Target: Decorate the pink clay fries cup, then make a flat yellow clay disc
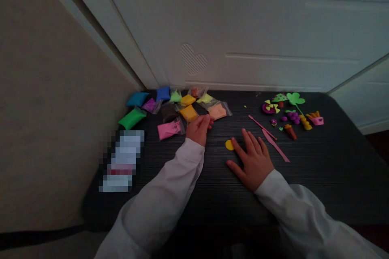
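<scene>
My left hand (199,129) is closed in a loose curl beside the bag of peach clay (217,111). Whatever it may hold is hidden by the fingers. My right hand (253,160) lies spread, palm down, over the dark table. Its index fingertip touches the edge of a flat, round yellow clay disc (229,145). Close to that hand's right side lie a pink plastic modelling knife (276,145) and a thin pink modelling stick (261,126).
Bags of coloured clay, among them pink (168,129) and green (132,118), cluster at the back left. A blurred-out phone-like screen (123,162) lies left. Small clay models, including purple grapes (293,117) and a pink fries box (317,120), stand right. A white panel (243,28) rises behind the table (328,178).
</scene>
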A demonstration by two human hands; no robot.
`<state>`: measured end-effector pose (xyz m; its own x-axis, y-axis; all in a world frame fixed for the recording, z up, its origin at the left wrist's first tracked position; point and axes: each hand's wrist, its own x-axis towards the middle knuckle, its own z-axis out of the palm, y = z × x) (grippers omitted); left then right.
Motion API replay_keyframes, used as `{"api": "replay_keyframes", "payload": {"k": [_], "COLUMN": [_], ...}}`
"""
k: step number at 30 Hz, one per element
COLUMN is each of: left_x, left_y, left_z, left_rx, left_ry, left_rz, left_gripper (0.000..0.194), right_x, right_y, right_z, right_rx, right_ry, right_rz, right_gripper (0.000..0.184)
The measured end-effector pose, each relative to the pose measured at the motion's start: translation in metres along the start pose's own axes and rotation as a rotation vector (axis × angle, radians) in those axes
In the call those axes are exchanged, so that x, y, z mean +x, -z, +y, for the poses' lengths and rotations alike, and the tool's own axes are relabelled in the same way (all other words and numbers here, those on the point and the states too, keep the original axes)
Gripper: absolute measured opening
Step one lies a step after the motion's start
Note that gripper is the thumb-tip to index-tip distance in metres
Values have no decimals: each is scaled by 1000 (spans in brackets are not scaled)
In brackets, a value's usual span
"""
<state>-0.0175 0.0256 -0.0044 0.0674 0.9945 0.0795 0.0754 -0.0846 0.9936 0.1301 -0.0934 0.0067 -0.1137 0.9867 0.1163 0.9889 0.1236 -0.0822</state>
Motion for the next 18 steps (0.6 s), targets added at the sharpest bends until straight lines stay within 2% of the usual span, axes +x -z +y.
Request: {"api": "replay_keyframes", "payload": {"k": [18], "left_x": [1], "left_y": [1], "left_z": [-2], "left_rx": [15], "left_ry": [-8], "left_rz": [-8], "left_gripper": [35], "right_x": [-5], "right_y": [-1], "right_z": [3], "right_rx": [-25], "right_ry": [24], "right_rz": [-30], "right_gripper": [64]}}
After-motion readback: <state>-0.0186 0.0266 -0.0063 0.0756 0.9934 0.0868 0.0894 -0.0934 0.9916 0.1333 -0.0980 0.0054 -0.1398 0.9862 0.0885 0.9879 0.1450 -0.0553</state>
